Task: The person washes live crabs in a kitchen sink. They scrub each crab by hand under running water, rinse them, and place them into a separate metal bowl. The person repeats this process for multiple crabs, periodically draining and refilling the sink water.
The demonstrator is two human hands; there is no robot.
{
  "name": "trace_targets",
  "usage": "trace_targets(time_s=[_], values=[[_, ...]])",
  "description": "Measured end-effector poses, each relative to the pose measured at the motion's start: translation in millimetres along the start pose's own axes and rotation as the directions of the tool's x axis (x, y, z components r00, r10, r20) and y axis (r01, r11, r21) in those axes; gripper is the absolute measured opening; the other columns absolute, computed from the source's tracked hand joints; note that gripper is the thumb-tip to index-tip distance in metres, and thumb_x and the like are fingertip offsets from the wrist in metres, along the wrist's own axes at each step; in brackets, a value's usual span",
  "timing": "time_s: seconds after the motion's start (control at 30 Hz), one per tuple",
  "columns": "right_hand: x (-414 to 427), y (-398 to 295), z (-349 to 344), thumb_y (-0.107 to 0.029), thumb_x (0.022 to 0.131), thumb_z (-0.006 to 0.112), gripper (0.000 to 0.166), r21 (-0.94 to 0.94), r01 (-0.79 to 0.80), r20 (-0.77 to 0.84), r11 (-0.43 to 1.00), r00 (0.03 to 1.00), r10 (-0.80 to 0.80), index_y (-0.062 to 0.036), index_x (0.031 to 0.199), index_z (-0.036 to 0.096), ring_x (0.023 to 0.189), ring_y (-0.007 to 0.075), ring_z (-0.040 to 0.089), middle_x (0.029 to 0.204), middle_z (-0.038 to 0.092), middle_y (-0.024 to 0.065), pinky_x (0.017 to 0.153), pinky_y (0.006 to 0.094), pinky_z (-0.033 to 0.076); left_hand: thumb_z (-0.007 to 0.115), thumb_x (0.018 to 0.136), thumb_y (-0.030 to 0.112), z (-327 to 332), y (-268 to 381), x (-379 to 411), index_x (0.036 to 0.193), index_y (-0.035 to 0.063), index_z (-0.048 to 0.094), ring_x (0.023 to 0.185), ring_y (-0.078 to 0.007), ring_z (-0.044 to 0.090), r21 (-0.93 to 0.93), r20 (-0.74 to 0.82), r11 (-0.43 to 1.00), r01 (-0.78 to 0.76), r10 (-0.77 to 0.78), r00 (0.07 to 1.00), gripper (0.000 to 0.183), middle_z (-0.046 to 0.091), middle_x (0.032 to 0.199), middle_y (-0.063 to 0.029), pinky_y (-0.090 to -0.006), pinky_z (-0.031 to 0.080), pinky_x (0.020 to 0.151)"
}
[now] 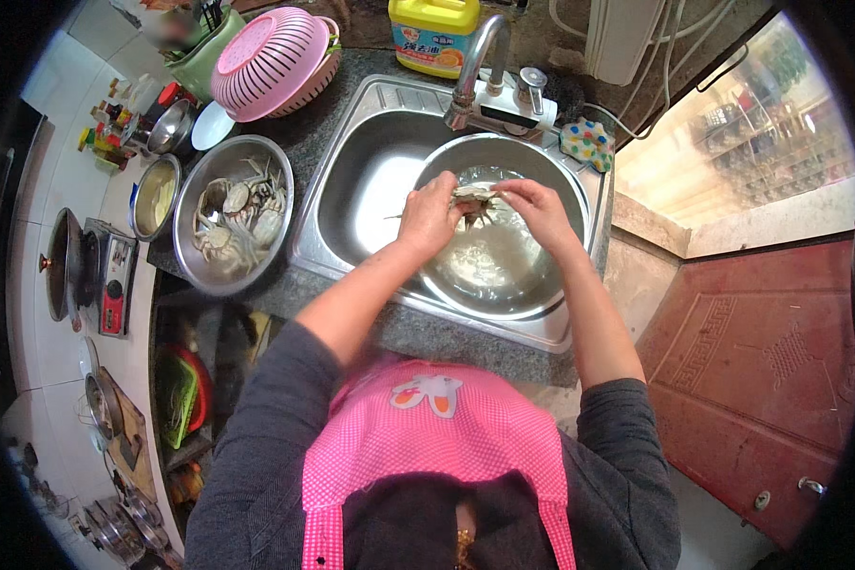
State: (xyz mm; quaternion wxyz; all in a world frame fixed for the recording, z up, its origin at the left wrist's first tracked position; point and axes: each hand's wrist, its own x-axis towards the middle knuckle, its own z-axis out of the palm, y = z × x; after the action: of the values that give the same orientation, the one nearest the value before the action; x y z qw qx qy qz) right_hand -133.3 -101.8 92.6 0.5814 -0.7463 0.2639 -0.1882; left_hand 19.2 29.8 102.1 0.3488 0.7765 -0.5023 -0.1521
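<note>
My left hand (427, 219) grips a crab (474, 194) from its left side, above a large stainless steel basin (499, 151). The fingertips of my right hand (541, 214) pinch the crab's right edge. Its dark legs point down between my hands. Cloudy water (495, 263) lies in the basin, which rests in the right part of a steel sink (370, 153). To the left, on the counter, a steel bowl (217, 158) holds several pale crabs (239, 214), partly overlapping. My fingers hide part of the crab's shell.
A chrome faucet (463, 92) arches over the sink's back edge, near a yellow detergent jug (433, 35). A dotted sponge cloth (586, 144) lies at the right rim. Pink colanders (274, 64) and a smaller metal bowl (155, 196) stand left. A red door (755, 356) is at right.
</note>
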Motion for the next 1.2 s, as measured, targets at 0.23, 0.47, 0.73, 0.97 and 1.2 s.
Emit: trace_targets(time_s=[0.23,0.47,0.73,0.97,1.2], values=[[-12.1,9.0,-15.2,-0.011,0.086,0.055,0.018,0.147,-0.046,-0.146,0.988,0.987,0.068,-0.0008,0.099,0.061,0.086,0.0114,0.058,0.093,0.064,0.0048,0.077,0.0236,0.045,0.052,0.066,-0.005,-17.5,-6.9,-6.2,0.087,0.0046,0.045,0.084,-0.0361,0.055,0.069,-0.175,0.966,-0.250,0.258,0.950,0.024,0.058,0.087,-0.0152,-0.0434,0.039,0.076],[-24.7,18.0,-20.6,-0.012,0.087,0.054,0.018,0.235,-0.079,-0.117,0.969,0.987,0.109,0.0001,0.099,0.060,0.085,0.0115,0.057,0.092,0.063,0.0055,0.078,0.0240,0.045,0.057,0.066,0.006,-37.3,-7.2,-23.6,0.083,0.0126,0.044,0.101,-0.0193,0.052,0.383,-0.235,0.683,-0.622,0.724,0.649,0.022,0.057,0.100,-0.0027,-0.0429,0.030,0.089],[-18.7,18.7,-15.5,-0.013,0.087,0.054,0.019,0.276,-0.087,-0.087,0.957,0.990,0.115,0.0004,0.100,0.059,0.082,0.0113,0.057,0.092,0.064,0.0053,0.076,0.0235,0.045,0.057,0.065,0.009,-55.1,-1.7,-29.5,0.084,0.0144,0.043,0.098,-0.0179,0.052,0.437,-0.336,0.597,-0.672,0.802,0.494,0.024,0.055,0.099,-0.0004,-0.0392,0.029,0.088],[-18.7,24.0,-14.2,-0.014,0.086,0.054,0.022,0.245,-0.106,-0.122,0.964,0.983,0.139,0.0019,0.101,0.059,0.085,0.0145,0.058,0.093,0.063,0.0084,0.077,0.0253,0.046,0.053,0.062,-0.013,-79.9,-25.0,-41.0,0.089,0.0071,0.040,0.090,-0.0243,0.050,-0.267,-0.661,0.906,-0.329,0.077,0.747,0.036,0.050,0.097,-0.0099,-0.0320,0.038,0.083],[-27.1,43.8,-31.5,-0.013,0.088,0.053,0.018,0.336,-0.163,-0.211,0.928,0.947,0.243,-0.0016,0.101,0.058,0.079,0.0107,0.057,0.092,0.063,0.0062,0.073,0.0236,0.047,0.066,0.074,0.000,-184.1,-117.8,-48.0,0.107,0.0029,0.037,0.085,-0.0180,0.051,-0.864,-0.494,0.493,-0.100,-0.795,0.351,0.044,0.049,0.099,-0.0104,-0.0315,0.045,0.073]])
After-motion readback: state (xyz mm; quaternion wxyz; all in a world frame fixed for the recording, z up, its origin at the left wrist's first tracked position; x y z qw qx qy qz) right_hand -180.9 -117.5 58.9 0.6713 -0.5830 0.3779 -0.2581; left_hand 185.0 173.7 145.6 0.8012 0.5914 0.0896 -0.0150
